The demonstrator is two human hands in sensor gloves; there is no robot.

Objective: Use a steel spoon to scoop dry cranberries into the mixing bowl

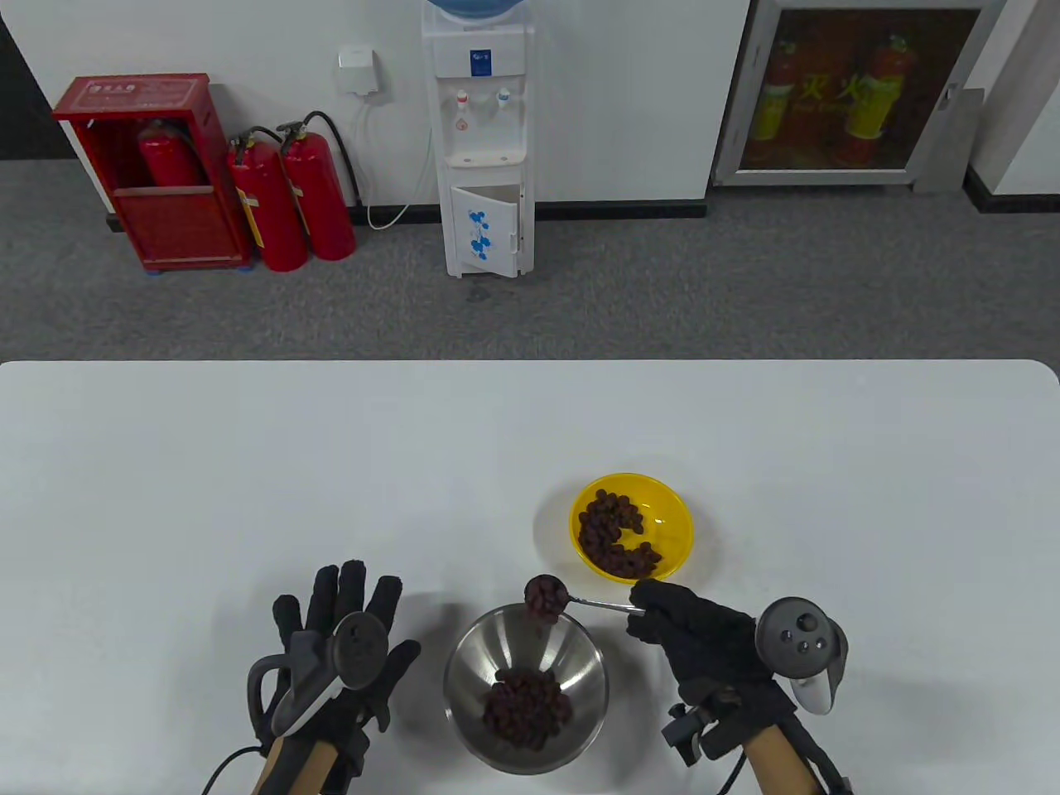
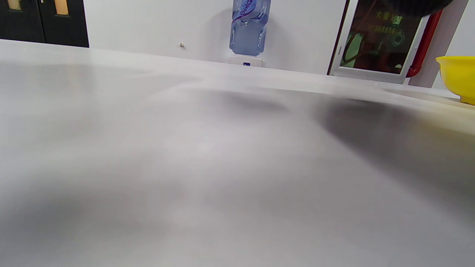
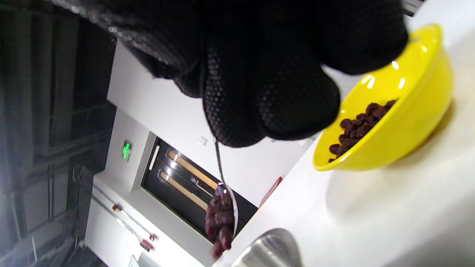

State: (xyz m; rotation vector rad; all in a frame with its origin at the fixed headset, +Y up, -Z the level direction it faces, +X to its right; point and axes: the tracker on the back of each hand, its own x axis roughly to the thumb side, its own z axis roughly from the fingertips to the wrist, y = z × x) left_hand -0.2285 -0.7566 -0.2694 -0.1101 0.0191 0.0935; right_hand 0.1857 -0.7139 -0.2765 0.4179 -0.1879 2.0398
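A steel mixing bowl (image 1: 580,654) near the table's front edge holds a pile of dry cranberries (image 1: 527,709). A yellow bowl (image 1: 675,513) behind and to its right holds more cranberries (image 1: 610,530). My right hand (image 1: 691,629) grips the handle of the steel spoon (image 1: 546,597), whose bowl is heaped with cranberries and tilted over the mixing bowl's far rim. In the right wrist view the spoon (image 3: 222,215) hangs from my fingers above the steel rim (image 3: 271,248), cranberries sliding off, with the yellow bowl (image 3: 404,126) to the right. My left hand (image 1: 344,646) rests flat, fingers spread, left of the mixing bowl.
The white table (image 1: 248,464) stretches wide to the left and back. The left wrist view shows bare tabletop (image 2: 185,167) and the yellow bowl's edge (image 2: 458,76) at far right. A water dispenser (image 1: 484,141) and fire extinguishers (image 1: 286,199) stand on the floor beyond.
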